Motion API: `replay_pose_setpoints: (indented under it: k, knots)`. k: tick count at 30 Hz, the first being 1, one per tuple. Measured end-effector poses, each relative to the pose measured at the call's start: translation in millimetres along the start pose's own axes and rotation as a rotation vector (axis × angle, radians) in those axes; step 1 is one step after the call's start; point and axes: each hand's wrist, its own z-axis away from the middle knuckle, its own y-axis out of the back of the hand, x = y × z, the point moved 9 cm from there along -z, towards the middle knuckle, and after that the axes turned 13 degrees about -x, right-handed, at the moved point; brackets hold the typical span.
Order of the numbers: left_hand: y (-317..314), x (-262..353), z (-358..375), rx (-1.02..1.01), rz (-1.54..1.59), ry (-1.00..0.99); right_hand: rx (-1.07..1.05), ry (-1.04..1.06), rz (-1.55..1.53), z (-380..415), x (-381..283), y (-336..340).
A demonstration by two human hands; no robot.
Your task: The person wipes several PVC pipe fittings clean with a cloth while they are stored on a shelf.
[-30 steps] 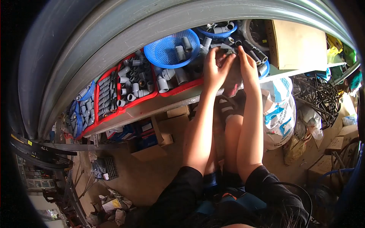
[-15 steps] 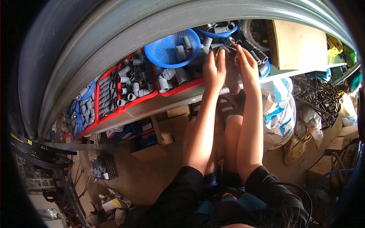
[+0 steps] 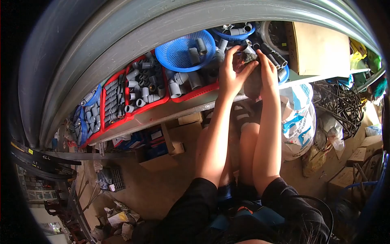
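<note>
Both of my hands hold a dirty dark cloth (image 3: 252, 83) with reddish patches, which hangs down between my wrists. My left hand (image 3: 233, 77) curls round its left side, thumb pointing right across the bunched top. On the other side my right hand (image 3: 267, 75) presses against it with the fingers upright. A light grey piece (image 3: 249, 49) shows at the top of the cloth between my fingertips; I cannot tell whether it is a fitting held in it. Beyond my hands is a blue basket (image 3: 227, 37) of grey pipe fittings.
A blue colander (image 3: 166, 61) holds a few grey fittings. Red trays (image 3: 165, 99) of pipe fittings line the bench to the left. Large grey pipes (image 3: 134, 34) arch overhead. At right are a cardboard box (image 3: 321, 49) and a white plastic sack (image 3: 298, 126).
My left hand has turned, its thumb swinging right across the top of the cloth. The cloth has shifted slightly right and shows more red. My right hand stays nearly in place.
</note>
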Motion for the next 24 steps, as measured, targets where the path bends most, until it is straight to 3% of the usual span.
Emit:
replay_pose_setpoints:
  k: [4, 8, 11, 14, 19, 24]
  knots:
    - [6, -1, 2, 0.035, -0.048, 0.026, 0.019, 0.006, 0.083, 4, -5, -2]
    - [18, -19, 6, 0.112, 0.007, 0.149, -0.134, -0.012, 0.280, 1, -5, -10]
    - [31, -24, 8, 0.182, -0.028, 0.116, -0.222, -0.115, 0.408, 5, -4, -20]
    - [26, -19, 4, 0.134, 0.102, 0.088, -0.218, 0.118, 0.216, 2, -10, -28]
    - [9, -7, 0, -0.054, 0.089, 0.053, -0.135, 0.070, 0.099, 0, -7, -15]
    - [11, -10, 0, -0.029, 0.116, 0.071, -0.106, -0.051, 0.041, 2, 1, -9]
